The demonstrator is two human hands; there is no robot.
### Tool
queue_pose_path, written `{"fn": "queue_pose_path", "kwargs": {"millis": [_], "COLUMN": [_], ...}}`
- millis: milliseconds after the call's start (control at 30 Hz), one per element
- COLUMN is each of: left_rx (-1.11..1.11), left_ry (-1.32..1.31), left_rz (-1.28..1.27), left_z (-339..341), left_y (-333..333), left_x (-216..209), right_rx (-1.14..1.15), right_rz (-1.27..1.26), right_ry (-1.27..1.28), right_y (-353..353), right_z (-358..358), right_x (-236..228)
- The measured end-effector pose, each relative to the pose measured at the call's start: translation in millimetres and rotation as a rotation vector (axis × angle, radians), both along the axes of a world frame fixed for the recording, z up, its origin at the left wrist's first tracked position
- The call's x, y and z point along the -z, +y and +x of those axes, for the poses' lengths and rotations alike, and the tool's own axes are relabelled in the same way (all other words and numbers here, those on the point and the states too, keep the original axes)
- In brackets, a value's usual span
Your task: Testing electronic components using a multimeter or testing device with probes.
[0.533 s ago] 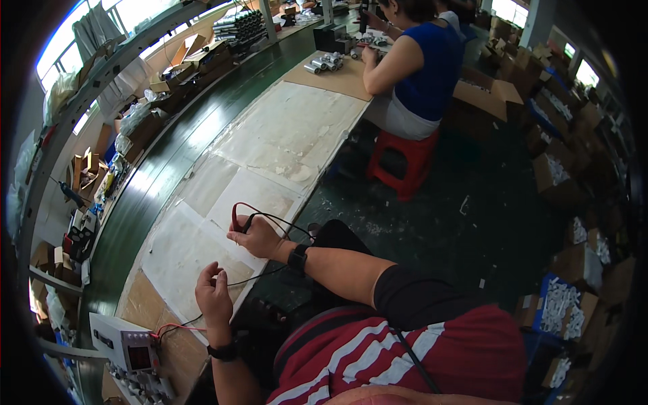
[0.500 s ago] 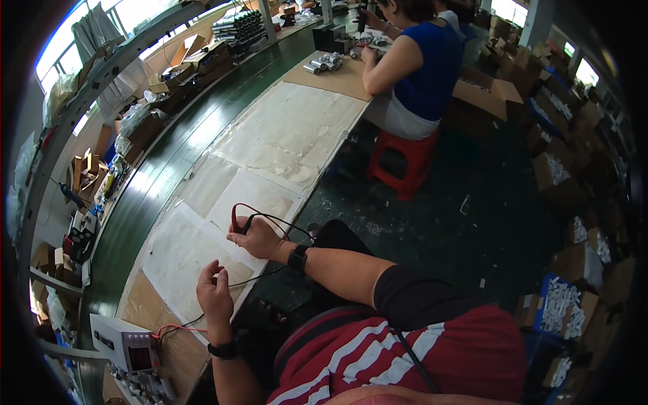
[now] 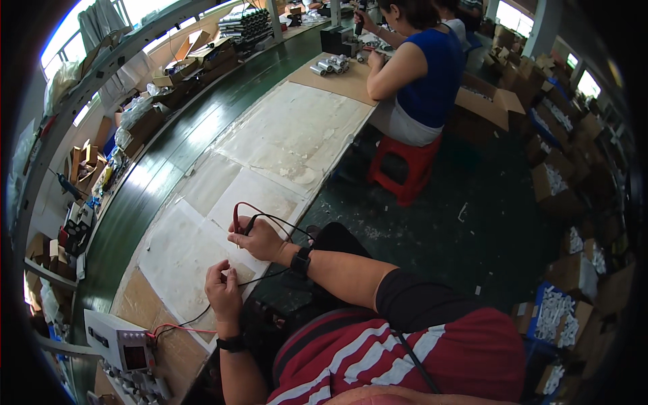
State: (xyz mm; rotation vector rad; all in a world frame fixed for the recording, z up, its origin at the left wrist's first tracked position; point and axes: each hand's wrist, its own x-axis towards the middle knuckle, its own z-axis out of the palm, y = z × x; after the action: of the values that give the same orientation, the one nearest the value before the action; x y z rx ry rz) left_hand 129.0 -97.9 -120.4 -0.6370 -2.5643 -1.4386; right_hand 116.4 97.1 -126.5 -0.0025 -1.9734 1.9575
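Observation:
My right hand (image 3: 262,240) grips a pair of test leads, one with a red probe (image 3: 236,217) and one with a black probe (image 3: 250,225). Their tips point down at the papered tabletop. Closer to me, my left hand (image 3: 224,291) is held just above the table edge, fingers curled in. Whatever lies between them is too small or hidden to make out. A black wire (image 3: 262,277) runs behind that hand toward a pale bench power supply (image 3: 121,343) at the lower left. Red and black leads come out of its front.
White sheets (image 3: 172,250) cover the worn table. At its far end, metal cylinders (image 3: 329,65) lie beside a co-worker in blue (image 3: 432,74) on a red stool (image 3: 403,169). A green conveyor (image 3: 138,196) runs along the left. Boxes of white parts (image 3: 555,317) line the right.
My left hand has shifted slightly right, toward my right hand, and its fingers have moved a little. My right hand keeps its grip on the leads. The far co-worker has raised a hand holding a tool.

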Motion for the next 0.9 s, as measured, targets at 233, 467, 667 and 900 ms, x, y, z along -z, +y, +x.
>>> {"fn": "queue_pose_path", "kwargs": {"millis": [233, 467, 667, 900], "left_rx": [0.061, 0.041, -0.007, -0.026], "left_ry": [0.045, 0.040, -0.025, 0.040], "left_rz": [-0.014, -0.049, -0.030, -0.028], "left_z": [2.4, 3.4, 3.4, 4.7], "left_y": [4.0, 6.7, 6.6, 9.1], "left_x": [1.9, -5.2, -8.9, -14.1], "right_rx": [0.044, 0.025, -0.074, -0.095], "right_rz": [0.325, 0.387, 0.491, 0.143], "right_ry": [0.180, 0.251, 0.216, 0.098], "right_y": [-10.4, -12.7, -15.5, -9.5], "right_z": [-1.6, -3.6, -9.8, -8.4], "right_x": [6.2, 5.4, 1.1, -3.8]}}
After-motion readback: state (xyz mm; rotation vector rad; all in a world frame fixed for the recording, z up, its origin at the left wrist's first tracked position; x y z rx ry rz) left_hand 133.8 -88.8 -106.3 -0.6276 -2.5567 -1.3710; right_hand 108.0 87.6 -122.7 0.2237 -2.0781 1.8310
